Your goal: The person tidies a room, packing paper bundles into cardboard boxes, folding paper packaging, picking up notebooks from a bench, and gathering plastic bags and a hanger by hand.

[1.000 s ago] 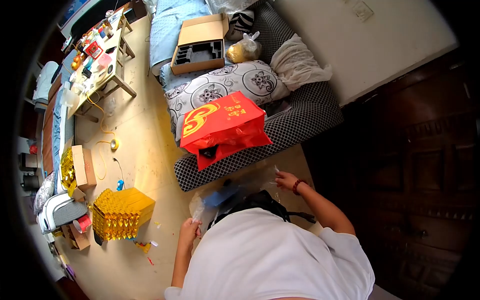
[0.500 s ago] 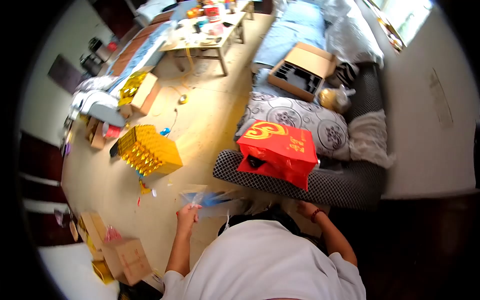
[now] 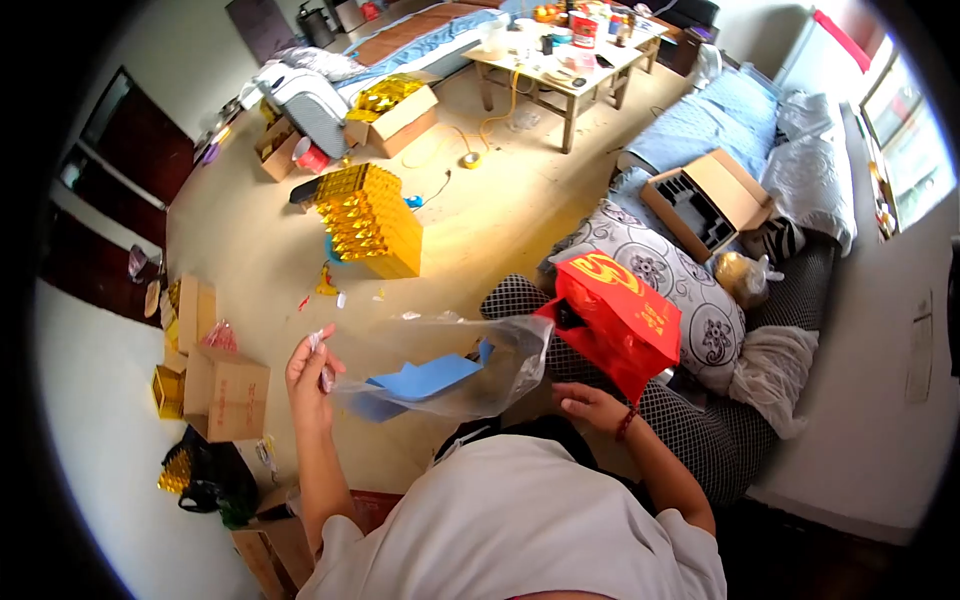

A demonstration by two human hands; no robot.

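Observation:
My left hand (image 3: pixel 312 365) is closed on the bunched end of a clear plastic bag (image 3: pixel 510 365), which stretches out to the right in front of my body. Blue sheets (image 3: pixel 430 380) show inside the bag. My right hand (image 3: pixel 592 407) is near the bag's far end, fingers partly apart, with nothing visible in it. Just beyond it, a red paper bag (image 3: pixel 640 320) with yellow print leans on the dark patterned sofa arm, beside a patterned pillow (image 3: pixel 650 258).
A gold stacked block (image 3: pixel 400 235) stands on the floor ahead. Cardboard boxes (image 3: pixel 235 395) sit at the left, and an open box (image 3: pixel 690 215) rests on the sofa. Farther back is a cluttered low table (image 3: pixel 550 80).
My left hand has moved left, spreading the clear bag out more widely. My right hand has come forward from beside my body. The view has turned, shifting the room's contents.

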